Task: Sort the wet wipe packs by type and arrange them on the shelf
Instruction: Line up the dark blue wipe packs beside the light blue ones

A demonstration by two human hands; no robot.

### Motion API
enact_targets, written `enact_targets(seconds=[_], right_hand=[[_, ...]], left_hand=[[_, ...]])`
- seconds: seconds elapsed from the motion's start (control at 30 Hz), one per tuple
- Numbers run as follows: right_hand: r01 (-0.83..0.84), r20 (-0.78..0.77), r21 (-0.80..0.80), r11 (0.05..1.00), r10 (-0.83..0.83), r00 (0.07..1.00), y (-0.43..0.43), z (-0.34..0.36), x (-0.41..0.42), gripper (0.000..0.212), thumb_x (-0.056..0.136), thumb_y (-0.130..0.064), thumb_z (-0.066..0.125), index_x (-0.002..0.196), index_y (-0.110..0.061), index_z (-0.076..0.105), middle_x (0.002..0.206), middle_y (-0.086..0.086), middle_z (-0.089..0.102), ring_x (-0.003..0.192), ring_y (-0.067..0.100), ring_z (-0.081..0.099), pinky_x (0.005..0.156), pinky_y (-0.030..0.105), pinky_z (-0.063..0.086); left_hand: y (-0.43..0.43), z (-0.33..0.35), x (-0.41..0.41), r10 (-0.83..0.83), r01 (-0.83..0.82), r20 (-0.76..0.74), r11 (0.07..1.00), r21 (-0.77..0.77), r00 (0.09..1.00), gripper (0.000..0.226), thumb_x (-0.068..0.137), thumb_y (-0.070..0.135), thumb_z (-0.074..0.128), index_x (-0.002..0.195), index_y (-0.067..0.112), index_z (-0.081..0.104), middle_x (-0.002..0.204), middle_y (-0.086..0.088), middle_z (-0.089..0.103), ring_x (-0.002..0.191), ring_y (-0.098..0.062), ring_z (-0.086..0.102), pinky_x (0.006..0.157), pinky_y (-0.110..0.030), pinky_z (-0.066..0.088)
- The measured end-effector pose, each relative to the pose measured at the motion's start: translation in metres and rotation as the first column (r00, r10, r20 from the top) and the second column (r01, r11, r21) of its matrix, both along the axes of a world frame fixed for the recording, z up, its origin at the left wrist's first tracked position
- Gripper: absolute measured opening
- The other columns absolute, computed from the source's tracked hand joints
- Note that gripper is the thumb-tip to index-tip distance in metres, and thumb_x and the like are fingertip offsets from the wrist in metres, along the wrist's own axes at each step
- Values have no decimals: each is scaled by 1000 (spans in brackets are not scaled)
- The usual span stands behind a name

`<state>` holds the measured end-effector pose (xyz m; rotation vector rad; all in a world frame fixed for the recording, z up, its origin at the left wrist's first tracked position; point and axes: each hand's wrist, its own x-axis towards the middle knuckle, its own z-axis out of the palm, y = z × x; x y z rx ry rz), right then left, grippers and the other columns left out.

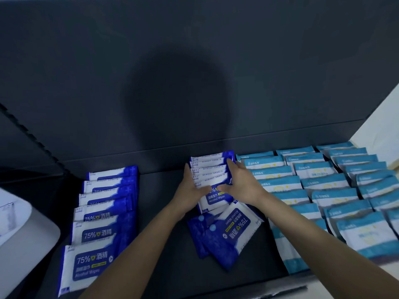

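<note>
The sort looks mostly done. On the dark shelf (159, 212), a left row (103, 212) of blue alcohol packs runs from the back edge to the front edge, overlapped like tiles. The teal packs (323, 184) fill the right end in several such rows. Between them, near the back edge, the middle row (212, 167) of alcohol packs is only part built. The left hand (190, 190) and right hand (239, 182) grasp it from either side, fingers curled along its flanks and thumbs meeting on the front pack, seemingly squaring it up. I judge that the loose packs (226, 234) are what remains: they lie askew just in front of that row, one with its label upside down, and need joining to it.

Their number is hard to tell, since they cover one another. The right arm hides part of the nearest teal row, and the frame cuts the teal packs off at the right. A white object (21, 223) at the left end is cropped and blurred; I cannot identify it.
</note>
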<state>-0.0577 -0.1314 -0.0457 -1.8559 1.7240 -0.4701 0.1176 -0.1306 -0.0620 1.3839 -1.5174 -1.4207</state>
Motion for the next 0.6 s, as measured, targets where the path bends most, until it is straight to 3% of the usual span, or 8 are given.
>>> enact_targets(seconds=[0.13,0.2,0.23,0.3,0.37,0.43,0.5,0.6], right_hand=[[20,-37,14,1000,-19,999,11,10,2,63,85,-27,69,137,-12,39,138,14,41,123,26,45,97,27,39],[11,-61,-62,998,-15,998,22,19,3,67,87,-24,66,144,-11,33,152,15,24,139,26,29,106,27,32],[-8,-80,-109,994,0,997,28,22,2,68,88,-22,66,146,-11,31,156,13,18,143,25,21,111,26,27],[-98,-143,-165,981,74,987,42,24,-1,62,88,-19,66,143,-12,39,154,9,26,142,23,26,111,28,27],[-243,-220,-157,957,206,953,55,20,-3,45,86,-16,66,129,-12,55,138,8,47,130,23,43,104,30,39],[-343,-262,-85,935,312,913,68,13,-5,36,83,-12,69,118,-10,61,119,5,57,115,21,52,93,30,44],[-394,-284,17,919,382,879,79,8,-6,46,79,-18,74,123,-12,59,123,4,56,116,20,48,97,31,41],[-439,-343,117,891,451,824,85,3,-6,66,75,-28,77,135,-20,50,140,-2,46,128,23,36,106,40,35]], left_hand=[[8,11,2,-33,35,57,999,-23,998,64,86,6,68,133,25,28,119,14,57,88,18,56,72,-4,46],[16,17,4,48,-36,125,994,-102,991,67,87,8,67,141,16,28,108,23,50,86,19,52,72,2,39],[20,17,7,106,-76,182,983,-166,978,68,87,11,67,143,9,29,112,20,50,95,14,52,79,1,37],[27,12,16,186,-81,329,948,-308,926,53,87,16,68,134,9,45,118,8,52,112,-7,51,86,-13,35],[38,5,24,191,-28,433,935,-354,881,33,85,19,69,115,14,56,106,2,56,100,-14,55,77,-18,36],[51,1,29,181,7,485,933,-361,855,32,84,21,70,110,17,53,93,4,53,84,-9,54,67,-17,37],[63,1,32,233,-11,492,911,-412,839,33,83,22,71,106,17,48,89,6,51,79,-7,51,62,-16,36],[75,1,31,202,38,552,919,-393,809,27,83,30,70,95,16,50,90,7,50,81,-9,52,67,-25,44]])
